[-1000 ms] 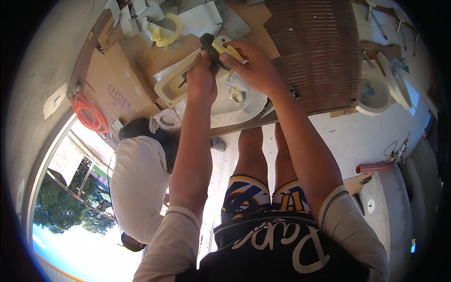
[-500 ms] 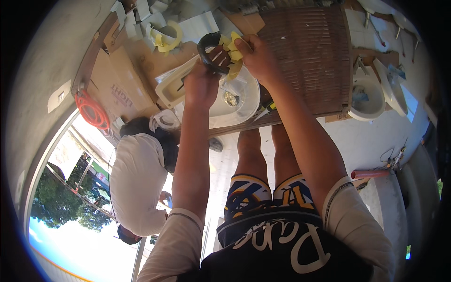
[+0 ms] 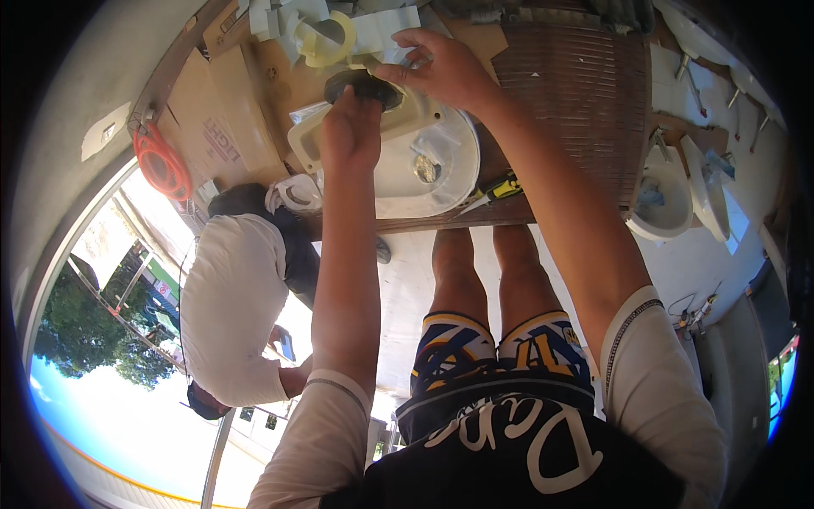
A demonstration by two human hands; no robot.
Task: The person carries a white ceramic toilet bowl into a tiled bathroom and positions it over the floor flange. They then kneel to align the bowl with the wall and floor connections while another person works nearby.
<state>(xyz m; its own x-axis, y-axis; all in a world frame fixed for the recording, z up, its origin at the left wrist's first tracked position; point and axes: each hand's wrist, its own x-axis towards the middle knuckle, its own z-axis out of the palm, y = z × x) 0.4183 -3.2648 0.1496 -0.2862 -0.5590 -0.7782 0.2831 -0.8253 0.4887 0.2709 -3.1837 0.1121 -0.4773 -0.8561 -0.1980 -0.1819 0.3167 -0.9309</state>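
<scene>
My left hand [image 3: 350,131] is closed round a black ring [image 3: 363,85], holding it tilted above the cream basin's rim. Just beyond and to the right, my right hand [image 3: 441,72] has its fingers spread, with nothing visible in its grasp. A small yellow scrap [image 3: 365,62] shows between the black ring and the right thumb; whether it touches either I cannot tell. A pale yellow ring [image 3: 337,41] lies on the cardboard just beyond. Below my hands sits a cream basin [image 3: 309,144] beside a translucent plastic tub [image 3: 462,170].
A yellow-and-black handled tool [image 3: 500,188] lies at the tub's right, near the table's edge. The brown slatted tabletop [image 3: 568,110] extends rightward. White sinks [image 3: 661,199] stand at right; a red coiled hose [image 3: 161,165] is at left. A person in white [image 3: 233,305] bends nearby, holding a phone.
My right hand has let go of the yellow piece it gripped at the black ring and opened. My left hand has lowered and tilted the black ring toward the basin.
</scene>
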